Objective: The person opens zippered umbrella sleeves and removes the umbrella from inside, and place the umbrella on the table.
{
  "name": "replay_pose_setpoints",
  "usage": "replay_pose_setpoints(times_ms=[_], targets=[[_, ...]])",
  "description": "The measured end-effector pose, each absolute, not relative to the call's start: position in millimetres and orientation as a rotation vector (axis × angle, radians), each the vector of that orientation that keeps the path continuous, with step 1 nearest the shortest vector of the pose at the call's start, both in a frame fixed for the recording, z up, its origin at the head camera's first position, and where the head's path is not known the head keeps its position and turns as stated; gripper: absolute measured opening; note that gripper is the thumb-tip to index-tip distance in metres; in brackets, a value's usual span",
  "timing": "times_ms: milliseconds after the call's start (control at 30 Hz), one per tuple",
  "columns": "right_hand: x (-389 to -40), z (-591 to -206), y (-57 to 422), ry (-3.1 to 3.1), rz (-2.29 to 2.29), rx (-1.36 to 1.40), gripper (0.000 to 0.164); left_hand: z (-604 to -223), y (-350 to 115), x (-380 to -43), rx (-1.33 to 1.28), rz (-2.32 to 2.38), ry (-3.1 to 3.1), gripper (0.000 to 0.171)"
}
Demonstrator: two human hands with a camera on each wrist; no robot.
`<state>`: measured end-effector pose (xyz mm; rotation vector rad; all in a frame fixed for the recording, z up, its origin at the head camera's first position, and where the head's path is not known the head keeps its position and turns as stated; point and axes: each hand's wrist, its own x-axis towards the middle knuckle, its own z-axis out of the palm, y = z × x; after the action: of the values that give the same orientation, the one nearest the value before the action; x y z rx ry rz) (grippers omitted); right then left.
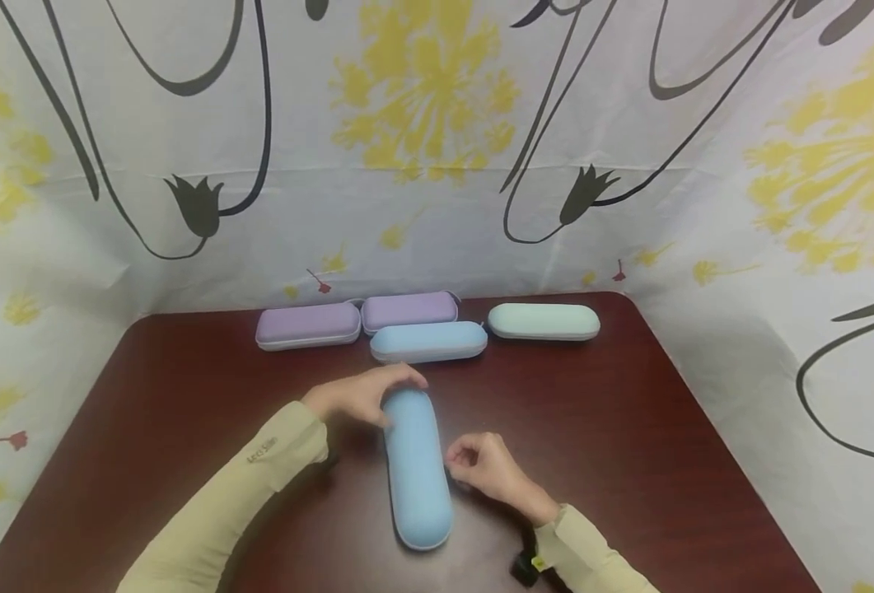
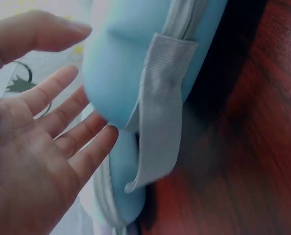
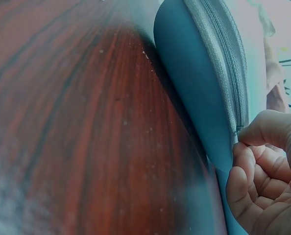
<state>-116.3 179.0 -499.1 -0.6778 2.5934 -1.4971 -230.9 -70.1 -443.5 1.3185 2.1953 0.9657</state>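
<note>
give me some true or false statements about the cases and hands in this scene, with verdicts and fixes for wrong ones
1. The right hand pinches at the zipper pull of the nearest blue case. True.
2. The left hand grips the grey strap. False: the strap hangs free, and that hand is at the case's far end.
3. Two purple cases lie toward the back of the table. True.
4. The pale green case lies left of the purple ones. False: it lies to their right.
5. Only one blue case is present. False: a second blue case lies farther back.
</note>
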Motion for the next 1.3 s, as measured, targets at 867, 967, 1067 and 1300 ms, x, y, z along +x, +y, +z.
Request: replay_pose_setpoints(times_ms=[867,967,1067,1300], targets=[[-122,-501,178,2.622,-1.465,-0.766,0.008,-455,-83,-223,1.441,0.753,2.302,0.068],[-122,-502,179,2.632,-1.464,-0.763,0.008,-460,-86,-222,1.435,0.779,2.321,0.069],[-123,-502,179,2.631,-1.456,-0.738,0.007,-463,-89,-220,1.42,0.802,2.337,0.068],[-124,-500,181,2.631,-1.443,-0.764,0.01,-470,-91,-217,1.446,0.865,2.34,0.067]])
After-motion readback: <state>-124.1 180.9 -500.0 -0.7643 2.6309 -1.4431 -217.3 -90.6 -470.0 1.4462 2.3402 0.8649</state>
